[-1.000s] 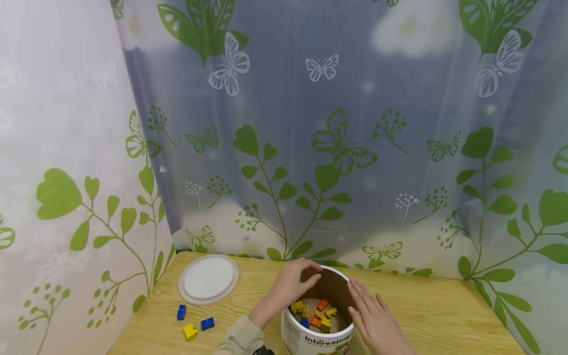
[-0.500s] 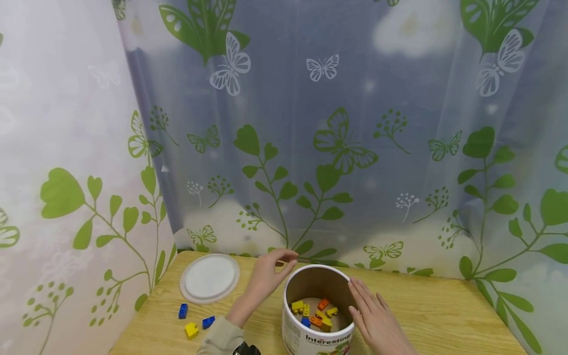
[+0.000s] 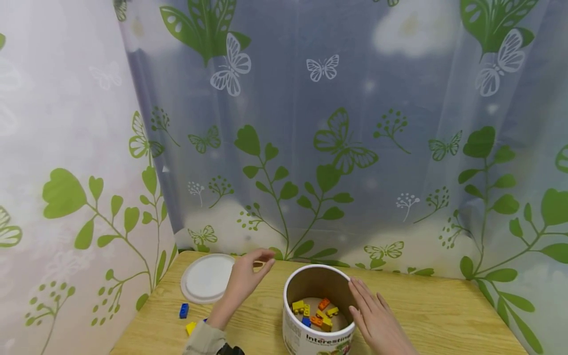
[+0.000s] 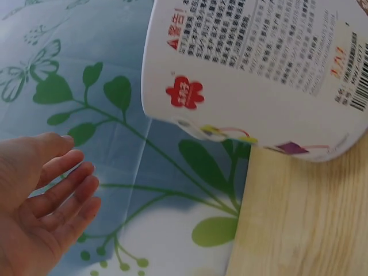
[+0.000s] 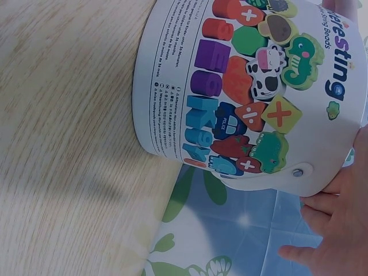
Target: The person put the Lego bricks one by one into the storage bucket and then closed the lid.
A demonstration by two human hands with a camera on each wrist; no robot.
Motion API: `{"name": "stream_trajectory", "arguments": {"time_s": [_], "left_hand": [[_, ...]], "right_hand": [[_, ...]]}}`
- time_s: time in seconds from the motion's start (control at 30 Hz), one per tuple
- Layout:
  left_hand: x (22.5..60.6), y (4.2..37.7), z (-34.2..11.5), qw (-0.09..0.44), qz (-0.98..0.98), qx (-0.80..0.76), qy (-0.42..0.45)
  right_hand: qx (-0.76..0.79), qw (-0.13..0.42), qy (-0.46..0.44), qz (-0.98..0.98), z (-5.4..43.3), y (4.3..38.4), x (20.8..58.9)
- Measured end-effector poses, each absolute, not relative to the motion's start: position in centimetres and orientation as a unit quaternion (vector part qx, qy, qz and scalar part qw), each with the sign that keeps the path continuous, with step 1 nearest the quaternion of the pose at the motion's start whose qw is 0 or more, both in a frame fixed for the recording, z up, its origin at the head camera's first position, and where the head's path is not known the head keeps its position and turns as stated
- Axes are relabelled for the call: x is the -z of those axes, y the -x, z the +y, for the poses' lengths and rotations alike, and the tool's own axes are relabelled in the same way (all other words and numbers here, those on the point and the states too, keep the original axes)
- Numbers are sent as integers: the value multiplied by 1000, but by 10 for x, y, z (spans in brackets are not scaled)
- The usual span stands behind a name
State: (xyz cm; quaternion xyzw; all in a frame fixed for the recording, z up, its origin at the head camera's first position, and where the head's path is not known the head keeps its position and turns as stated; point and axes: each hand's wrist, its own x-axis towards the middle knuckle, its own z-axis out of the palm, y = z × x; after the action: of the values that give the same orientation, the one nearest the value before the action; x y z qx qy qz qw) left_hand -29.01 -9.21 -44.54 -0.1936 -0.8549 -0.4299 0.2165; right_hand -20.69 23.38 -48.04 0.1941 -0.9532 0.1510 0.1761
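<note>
A white round bucket [image 3: 295, 331] with printed lettering stands on the table, its top uncovered. Several yellow, orange and blue toy bricks [image 3: 326, 323] lie on its bottom. My right hand [image 3: 377, 318] rests against the bucket's right rim with its fingers straight; in the right wrist view the fingers [image 5: 330, 201] touch the bucket's side. Left of the bucket, my left hand [image 3: 245, 276] is in the air, fingers loosely bent. The left wrist view shows nothing in that hand [image 4: 52, 201], apart from the bucket [image 4: 241, 109].
A white round lid [image 3: 206, 278] lies at the table's back left, partly behind my left hand. Nearer lie a blue brick [image 3: 184, 310] and a yellow brick [image 3: 191, 328]; another blue one is mostly hidden by my forearm. A patterned curtain [image 3: 288, 123] hangs behind the wooden table [image 3: 435, 310].
My left hand has moved left, away from the bucket's rim and toward the lid, covering part of the lid and loose bricks. My right hand stays at the rim.
</note>
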Motion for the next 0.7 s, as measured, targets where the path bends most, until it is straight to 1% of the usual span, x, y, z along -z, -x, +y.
{"name": "stream_trajectory", "arguments": {"time_s": [0.37, 0.7], "left_hand": [[469, 286, -119, 223, -864, 421, 161], [496, 283, -149, 212, -873, 422, 120]], "right_hand": [[-150, 179, -195, -953, 233, 206, 481], [-149, 185, -197, -951, 233, 206, 480]]}}
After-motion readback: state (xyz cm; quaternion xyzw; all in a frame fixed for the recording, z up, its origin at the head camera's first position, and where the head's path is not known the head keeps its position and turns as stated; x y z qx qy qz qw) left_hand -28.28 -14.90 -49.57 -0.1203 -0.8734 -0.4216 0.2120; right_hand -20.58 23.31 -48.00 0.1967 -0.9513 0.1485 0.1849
